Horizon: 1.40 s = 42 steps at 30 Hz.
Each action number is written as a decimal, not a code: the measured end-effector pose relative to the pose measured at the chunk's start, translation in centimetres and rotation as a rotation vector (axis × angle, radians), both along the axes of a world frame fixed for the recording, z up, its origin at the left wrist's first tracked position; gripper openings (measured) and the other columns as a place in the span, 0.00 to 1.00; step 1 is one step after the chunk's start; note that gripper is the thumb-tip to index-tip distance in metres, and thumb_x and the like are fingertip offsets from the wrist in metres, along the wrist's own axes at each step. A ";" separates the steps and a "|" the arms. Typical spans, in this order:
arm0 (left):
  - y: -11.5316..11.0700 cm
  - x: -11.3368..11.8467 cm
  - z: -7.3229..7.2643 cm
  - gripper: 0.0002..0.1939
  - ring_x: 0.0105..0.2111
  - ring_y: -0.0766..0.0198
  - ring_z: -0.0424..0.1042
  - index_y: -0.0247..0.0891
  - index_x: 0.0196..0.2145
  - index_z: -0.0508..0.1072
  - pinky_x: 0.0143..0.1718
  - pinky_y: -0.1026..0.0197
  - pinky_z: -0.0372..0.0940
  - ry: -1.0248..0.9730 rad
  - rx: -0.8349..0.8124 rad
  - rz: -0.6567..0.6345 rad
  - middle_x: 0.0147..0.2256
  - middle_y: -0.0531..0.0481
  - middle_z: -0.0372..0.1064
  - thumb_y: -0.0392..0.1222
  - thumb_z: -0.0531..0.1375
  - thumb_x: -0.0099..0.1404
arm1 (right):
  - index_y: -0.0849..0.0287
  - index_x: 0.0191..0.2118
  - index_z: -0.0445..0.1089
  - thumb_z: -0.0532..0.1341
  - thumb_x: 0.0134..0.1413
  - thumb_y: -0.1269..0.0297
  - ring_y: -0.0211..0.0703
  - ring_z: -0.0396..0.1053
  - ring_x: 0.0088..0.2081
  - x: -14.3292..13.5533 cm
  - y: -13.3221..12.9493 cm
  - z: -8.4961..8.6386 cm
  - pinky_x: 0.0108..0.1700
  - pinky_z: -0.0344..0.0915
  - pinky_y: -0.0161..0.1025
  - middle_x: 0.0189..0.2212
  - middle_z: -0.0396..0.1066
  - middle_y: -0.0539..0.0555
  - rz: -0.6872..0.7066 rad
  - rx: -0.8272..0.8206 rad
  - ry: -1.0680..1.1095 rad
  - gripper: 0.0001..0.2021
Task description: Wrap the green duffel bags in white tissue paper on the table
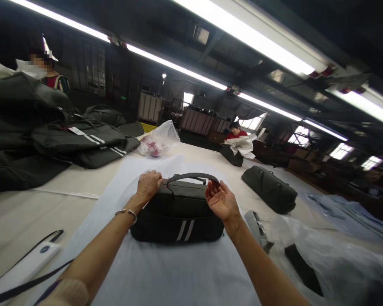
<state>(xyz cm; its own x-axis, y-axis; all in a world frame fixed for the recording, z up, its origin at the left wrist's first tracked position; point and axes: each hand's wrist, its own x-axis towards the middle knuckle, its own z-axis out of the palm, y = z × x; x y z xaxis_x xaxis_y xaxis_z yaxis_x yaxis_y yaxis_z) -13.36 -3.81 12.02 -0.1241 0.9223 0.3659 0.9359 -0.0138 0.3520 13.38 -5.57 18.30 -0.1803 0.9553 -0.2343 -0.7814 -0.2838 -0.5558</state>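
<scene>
A dark grey-green bag (175, 212) with two light stripes on its front stands upright on a sheet of thin white material (140, 272). My left hand (149, 186), with a bracelet at the wrist, is closed on the bag's top left corner, its fingertips hidden behind the edge. By that hand a bit of red shows at the top seam. The carrying handle (194, 174) arches above the bag. Against the handle's right end my right hand (221, 202) is open, palm turned toward me and fingers loosely bent.
Several similar bags (83, 136) are piled at the left. Another bag (270, 189) lies to the right, near clear plastic (335, 255) and a grey object (258, 229). A white device with a strap (28, 263) is at lower left. Two people are farther back.
</scene>
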 end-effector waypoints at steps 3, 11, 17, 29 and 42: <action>1.5 1.3 -0.1 0.13 0.46 0.56 0.72 0.43 0.47 0.73 0.46 0.57 0.64 0.024 0.004 -0.134 0.45 0.45 0.73 0.39 0.56 0.65 | 0.58 0.41 0.72 0.58 0.62 0.65 0.40 0.76 0.37 -1.2 1.6 0.7 0.40 0.75 0.39 0.35 0.77 0.54 0.106 0.107 -0.013 0.07; 1.3 1.0 -2.7 0.19 0.52 0.53 0.69 0.42 0.53 0.70 0.54 0.52 0.62 0.027 0.048 -0.176 0.52 0.42 0.70 0.37 0.57 0.64 | 0.60 0.37 0.68 0.57 0.63 0.68 0.38 0.75 0.35 -4.2 10.3 3.1 0.45 0.75 0.39 0.28 0.72 0.51 -0.022 0.172 -0.206 0.03; -5.8 4.9 -6.8 0.07 0.39 0.60 0.71 0.40 0.42 0.73 0.45 0.58 0.64 -0.052 0.503 -0.343 0.38 0.47 0.73 0.36 0.56 0.68 | 0.60 0.35 0.71 0.62 0.57 0.65 0.37 0.71 0.29 -1.5 10.2 -3.5 0.33 0.71 0.36 0.28 0.71 0.50 -0.004 0.433 -1.089 0.04; -6.0 11.9 -12.9 0.03 0.38 0.54 0.68 0.40 0.36 0.73 0.46 0.49 0.56 0.096 0.248 -0.090 0.33 0.49 0.72 0.36 0.61 0.63 | 0.53 0.39 0.73 0.68 0.51 0.64 0.39 0.68 0.35 2.2 4.9 -9.7 0.40 0.63 0.36 0.35 0.70 0.49 0.303 1.032 -1.711 0.09; -7.5 11.9 -15.7 0.08 0.42 0.62 0.73 0.41 0.31 0.68 0.56 0.52 0.54 -0.224 0.348 -0.281 0.32 0.54 0.74 0.29 0.58 0.63 | 0.54 0.26 0.68 0.74 0.37 0.56 0.35 0.61 0.25 -0.3 9.6 -10.2 0.29 0.45 0.36 0.23 0.67 0.43 0.583 0.861 -2.062 0.15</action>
<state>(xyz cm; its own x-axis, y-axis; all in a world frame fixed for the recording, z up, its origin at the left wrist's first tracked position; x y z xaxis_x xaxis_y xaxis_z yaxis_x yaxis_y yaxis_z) -1.49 -11.36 -3.72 0.0013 0.7593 0.6507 0.7811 -0.4070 0.4735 13.11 4.04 8.12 -0.5133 0.8509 -0.1115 0.8347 0.4648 -0.2954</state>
